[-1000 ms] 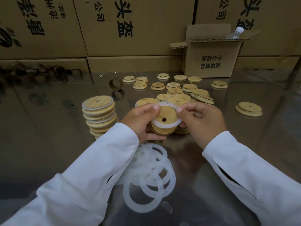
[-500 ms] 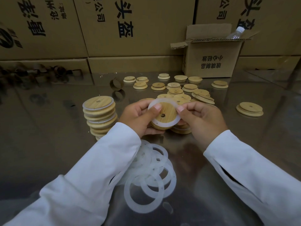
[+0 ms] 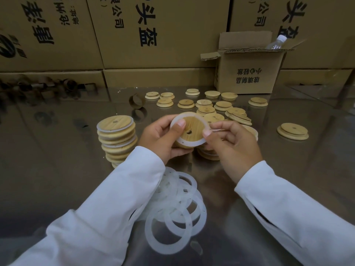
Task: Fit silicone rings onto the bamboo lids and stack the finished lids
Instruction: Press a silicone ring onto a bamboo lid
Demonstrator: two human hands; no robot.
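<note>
Loose rings [image 3: 172, 208] nearest: overlapping pile on the shiny surface [image 3: 57, 179], partly under the left sleeve. Flat, translucent white, floppy.

Next, the lid [image 3: 192, 129], held off the surface between both hands and tilted towards the camera. Round pale bamboo, stepped, with a small hole. Ring [image 3: 189, 144] lies round the step. It looks seated at the bottom and left; can't confirm the right edge.

Left grip [image 3: 159, 137]: fingers curled under the lid, thumb pressing the ring at upper left. Right grip [image 3: 230, 143]: thumb and forefinger pinching the ring's right edge.

Key relation: the stack [image 3: 116, 135] of ringed lids stands just left of the left grip, so that hand is nearer for the drop. The lid needs to go from tilted to flat. The stack leans slightly, so I'd land it centred.

Beyond: bare lids [image 3: 203, 103] scattered, one lid [image 3: 293, 131] well apart on the right, cardboard roll [image 3: 136, 100]. At the back, an open carton [image 3: 249, 77] with a bottle [image 3: 276, 43], against a wall of cartons.
</note>
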